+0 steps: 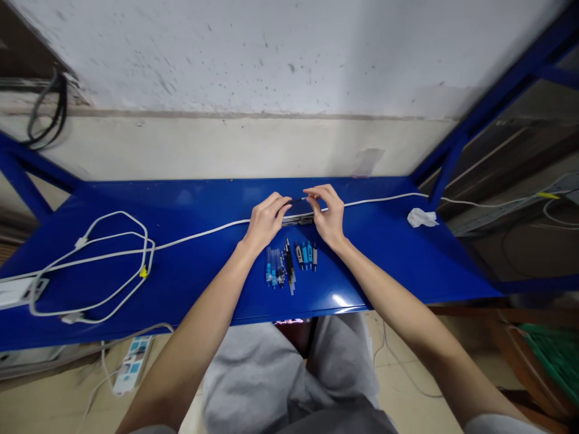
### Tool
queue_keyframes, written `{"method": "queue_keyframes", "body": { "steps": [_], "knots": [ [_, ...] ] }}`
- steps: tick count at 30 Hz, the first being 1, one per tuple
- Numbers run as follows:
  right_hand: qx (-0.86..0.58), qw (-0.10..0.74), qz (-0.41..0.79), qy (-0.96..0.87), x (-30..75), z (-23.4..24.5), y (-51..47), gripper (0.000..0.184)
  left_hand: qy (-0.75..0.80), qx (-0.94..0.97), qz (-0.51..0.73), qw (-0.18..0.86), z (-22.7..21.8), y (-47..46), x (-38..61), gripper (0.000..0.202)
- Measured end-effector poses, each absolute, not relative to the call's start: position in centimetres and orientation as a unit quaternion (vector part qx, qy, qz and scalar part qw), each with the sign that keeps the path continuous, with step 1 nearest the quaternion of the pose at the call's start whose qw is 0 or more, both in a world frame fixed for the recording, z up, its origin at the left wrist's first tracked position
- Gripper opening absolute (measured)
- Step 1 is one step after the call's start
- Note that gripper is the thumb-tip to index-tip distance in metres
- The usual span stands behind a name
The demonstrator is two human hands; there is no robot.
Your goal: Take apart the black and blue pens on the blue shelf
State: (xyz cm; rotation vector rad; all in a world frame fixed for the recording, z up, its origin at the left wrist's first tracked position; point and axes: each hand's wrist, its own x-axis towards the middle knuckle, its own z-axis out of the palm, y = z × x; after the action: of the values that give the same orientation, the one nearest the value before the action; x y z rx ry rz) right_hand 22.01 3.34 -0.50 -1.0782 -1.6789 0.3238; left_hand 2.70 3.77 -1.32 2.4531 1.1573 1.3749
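Note:
My left hand (268, 222) pinches one end of a thin dark pen refill (297, 200) above the blue table. At its lighter end, the fingertips of my right hand (329, 216) are closed; a small part there is too fine to make out. Below and between the hands lies a row of dark and silvery pen parts (297, 220), partly hidden by the fingers. Nearer to me are clear and blue pen barrels (274, 268), several loose refills (290, 265), and grey and blue pen grip sections (306, 255).
A white cable (203, 233) runs across the blue table (384, 265) behind the pen parts. Its looped companion (147, 241) lies at left near a white box (18, 292). A crumpled tissue (422, 217) rests at right. A wall stands behind; a power strip (132, 364) lies below.

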Motion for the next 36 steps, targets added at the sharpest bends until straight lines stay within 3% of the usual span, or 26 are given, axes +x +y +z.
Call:
{"method": "queue_keyframes", "body": {
  "steps": [7, 15, 27, 34, 36],
  "knots": [
    [-0.426, 0.511, 0.121, -0.737, 22.2, -0.8, 3.3, 0.023, 0.399, 0.826, 0.399, -0.012, -1.4, 3.9, 2.1, 0.029],
    [-0.452, 0.491, 0.128, -0.734, 22.1, -0.9, 3.1, 0.025, 0.385, 0.839, 0.384, 0.000, -0.9, 3.5, 2.3, 0.030],
    [-0.435, 0.478, 0.216, -0.732, 22.1, -0.7, 3.1, 0.031, 0.399, 0.845, 0.350, -0.059, -0.3, 3.2, 2.6, 0.027],
    [-0.417, 0.512, 0.324, -0.677, 21.7, -0.4, 3.1, 0.047, 0.424, 0.819, 0.378, -0.083, -0.6, 3.5, 2.0, 0.026],
    [-0.432, 0.542, 0.311, -0.650, 21.7, 0.3, 2.7, 0.042, 0.441, 0.793, 0.412, -0.086, -0.8, 3.8, 1.5, 0.027]
  ]
}}
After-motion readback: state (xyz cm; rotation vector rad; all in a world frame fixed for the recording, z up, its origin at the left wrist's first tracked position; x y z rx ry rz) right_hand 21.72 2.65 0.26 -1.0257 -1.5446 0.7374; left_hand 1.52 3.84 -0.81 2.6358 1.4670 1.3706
